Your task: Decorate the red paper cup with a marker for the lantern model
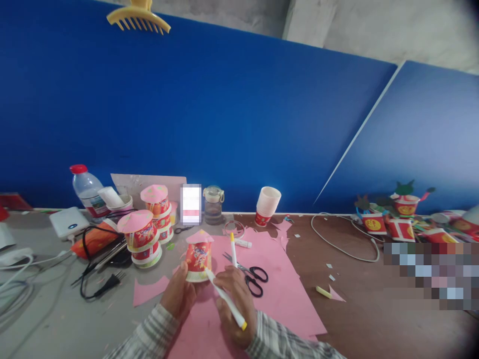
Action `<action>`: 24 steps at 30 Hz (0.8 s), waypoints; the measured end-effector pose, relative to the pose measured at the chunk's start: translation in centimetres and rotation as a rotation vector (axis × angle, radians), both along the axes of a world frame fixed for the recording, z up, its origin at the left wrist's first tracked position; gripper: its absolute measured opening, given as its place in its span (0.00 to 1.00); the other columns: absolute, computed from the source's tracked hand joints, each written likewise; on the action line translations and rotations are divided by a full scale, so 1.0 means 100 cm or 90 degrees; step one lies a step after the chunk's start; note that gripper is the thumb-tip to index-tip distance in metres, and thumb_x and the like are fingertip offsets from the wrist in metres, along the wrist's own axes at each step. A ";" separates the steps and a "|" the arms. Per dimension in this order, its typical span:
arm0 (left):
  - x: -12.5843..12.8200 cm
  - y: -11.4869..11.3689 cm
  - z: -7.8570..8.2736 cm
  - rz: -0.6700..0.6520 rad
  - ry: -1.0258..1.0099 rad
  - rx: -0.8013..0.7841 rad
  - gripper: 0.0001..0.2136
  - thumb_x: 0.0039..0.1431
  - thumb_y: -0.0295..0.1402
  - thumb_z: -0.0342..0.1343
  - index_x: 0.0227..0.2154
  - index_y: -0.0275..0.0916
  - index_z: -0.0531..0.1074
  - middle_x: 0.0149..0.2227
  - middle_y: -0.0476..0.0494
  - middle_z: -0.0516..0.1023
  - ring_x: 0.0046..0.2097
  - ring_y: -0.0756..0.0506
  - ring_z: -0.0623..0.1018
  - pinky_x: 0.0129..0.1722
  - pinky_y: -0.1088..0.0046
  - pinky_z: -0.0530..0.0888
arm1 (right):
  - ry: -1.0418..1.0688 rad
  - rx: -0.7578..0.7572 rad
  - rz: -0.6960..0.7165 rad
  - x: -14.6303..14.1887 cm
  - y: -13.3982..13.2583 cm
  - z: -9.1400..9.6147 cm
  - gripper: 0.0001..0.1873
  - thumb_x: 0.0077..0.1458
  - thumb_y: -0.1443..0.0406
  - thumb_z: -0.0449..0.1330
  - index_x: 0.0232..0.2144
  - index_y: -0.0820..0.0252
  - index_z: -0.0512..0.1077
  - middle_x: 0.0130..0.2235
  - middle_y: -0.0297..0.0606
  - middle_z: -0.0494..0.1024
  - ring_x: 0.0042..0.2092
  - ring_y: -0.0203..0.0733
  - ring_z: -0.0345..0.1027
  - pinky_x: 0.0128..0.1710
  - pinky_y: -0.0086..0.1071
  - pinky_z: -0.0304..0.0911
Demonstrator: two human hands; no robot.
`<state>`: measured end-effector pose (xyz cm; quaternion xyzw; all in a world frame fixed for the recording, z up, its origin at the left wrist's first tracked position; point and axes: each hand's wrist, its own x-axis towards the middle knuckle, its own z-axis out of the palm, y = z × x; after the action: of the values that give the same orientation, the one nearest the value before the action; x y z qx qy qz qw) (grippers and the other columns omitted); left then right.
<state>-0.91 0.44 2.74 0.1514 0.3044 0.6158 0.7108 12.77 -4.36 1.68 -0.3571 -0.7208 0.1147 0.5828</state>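
My left hand (178, 295) is closed around a red printed paper cup (198, 259) that has a pink paper cone on top, holding it upright over a pink paper sheet (284, 299). My right hand (236, 304) grips a white marker (226, 299) with a yellow end, its tip touching the cup's lower right side. A second white marker (233, 249) sticks up just right of the cup. Black-handled scissors (250, 276) lie on the pink sheet beside my right hand.
Finished pink-topped cups (140, 234) are stacked at left, near a water bottle (85, 189), a white power bank (69, 223) and black cables (97, 279). A stack of white cups (267, 204) leans at the back. More red cup crafts (400, 219) and a white cable (344, 247) lie at right.
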 end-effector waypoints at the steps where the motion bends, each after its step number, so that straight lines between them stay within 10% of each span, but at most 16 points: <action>1: 0.000 0.000 0.000 -0.001 0.001 -0.001 0.23 0.31 0.42 0.59 0.33 0.32 0.72 0.31 0.29 0.78 0.38 0.29 0.72 0.35 0.50 0.70 | 0.003 -0.001 -0.005 0.000 0.000 0.000 0.13 0.51 0.68 0.54 0.40 0.55 0.69 0.35 0.37 0.77 0.37 0.48 0.72 0.49 0.48 0.64; 24: -0.001 0.000 -0.001 -0.001 0.009 -0.004 0.24 0.31 0.42 0.59 0.35 0.33 0.71 0.31 0.30 0.78 0.37 0.31 0.73 0.35 0.50 0.70 | 0.015 -0.002 0.005 -0.001 0.000 0.004 0.12 0.51 0.68 0.53 0.40 0.57 0.70 0.34 0.38 0.77 0.37 0.47 0.71 0.45 0.45 0.66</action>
<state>-1.04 0.45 2.62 0.1535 0.3109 0.6134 0.7096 12.71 -4.41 2.13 -0.3538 -0.7151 0.1223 0.5903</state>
